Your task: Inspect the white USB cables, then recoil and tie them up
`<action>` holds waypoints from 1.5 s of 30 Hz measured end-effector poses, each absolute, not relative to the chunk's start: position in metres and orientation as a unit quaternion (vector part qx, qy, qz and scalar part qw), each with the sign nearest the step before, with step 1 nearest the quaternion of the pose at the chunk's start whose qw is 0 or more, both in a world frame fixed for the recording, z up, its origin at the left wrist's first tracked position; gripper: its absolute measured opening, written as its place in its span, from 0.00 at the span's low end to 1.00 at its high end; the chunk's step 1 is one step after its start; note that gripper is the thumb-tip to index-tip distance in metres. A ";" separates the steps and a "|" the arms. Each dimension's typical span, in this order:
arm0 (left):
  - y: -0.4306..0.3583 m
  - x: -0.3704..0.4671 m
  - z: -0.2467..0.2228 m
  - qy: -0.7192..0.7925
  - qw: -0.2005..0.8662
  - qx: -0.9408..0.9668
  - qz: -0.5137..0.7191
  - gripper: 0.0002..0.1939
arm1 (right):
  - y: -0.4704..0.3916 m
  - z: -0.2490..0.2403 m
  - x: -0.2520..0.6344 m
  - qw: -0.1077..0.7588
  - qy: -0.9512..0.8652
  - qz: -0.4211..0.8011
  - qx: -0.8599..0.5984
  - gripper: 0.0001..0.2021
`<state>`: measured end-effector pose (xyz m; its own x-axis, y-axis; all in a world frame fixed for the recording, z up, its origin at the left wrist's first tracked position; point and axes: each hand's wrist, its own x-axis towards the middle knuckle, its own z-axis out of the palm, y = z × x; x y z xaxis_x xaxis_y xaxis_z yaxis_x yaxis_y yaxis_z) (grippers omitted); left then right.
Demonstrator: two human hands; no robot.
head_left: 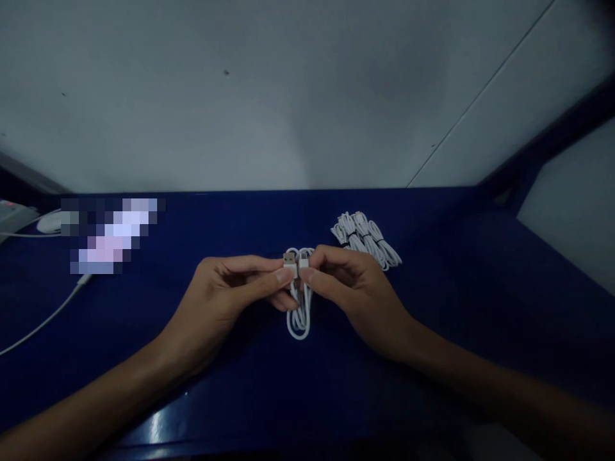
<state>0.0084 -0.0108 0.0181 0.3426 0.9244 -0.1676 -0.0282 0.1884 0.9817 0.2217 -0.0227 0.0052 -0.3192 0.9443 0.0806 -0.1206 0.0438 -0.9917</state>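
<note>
A white USB cable (298,330), folded into a narrow bundle, is held up between my two hands over the blue table. My left hand (235,282) pinches it near the metal USB-A plug, thumb in front. From the other side my right hand (348,278) grips the same bundle by the smaller plug, its thumb pressed on the plug's white housing. Both plugs stand side by side, pointing up. The cable's loops hang below the thumbs. Fingers hide the middle of the bundle.
Several white cable bundles (368,240) with dark ties lie together behind my right hand. At the left, a blurred-out lit device (118,237) has a white cord (45,330) plugged in. A pale wall (216,115) rises behind the blue table (240,221).
</note>
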 end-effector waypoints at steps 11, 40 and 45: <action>-0.012 0.010 0.020 0.447 0.620 0.516 0.386 0.01 | -0.027 0.006 0.221 0.452 -0.572 0.594 -0.340 0.09; -0.010 0.008 0.018 0.450 0.652 0.492 0.361 0.07 | -0.026 0.005 0.220 0.451 -0.566 0.593 -0.354 0.12; -0.009 0.008 0.016 0.455 0.665 0.476 0.352 0.08 | -0.026 0.006 0.220 0.444 -0.573 0.586 -0.361 0.12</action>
<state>0.0078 -0.0088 0.0164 0.3374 0.9016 -0.2707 -0.0354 0.2996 0.9534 0.2195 -0.0264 0.0062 -0.3444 0.9349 0.0853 -0.1071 0.0511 -0.9929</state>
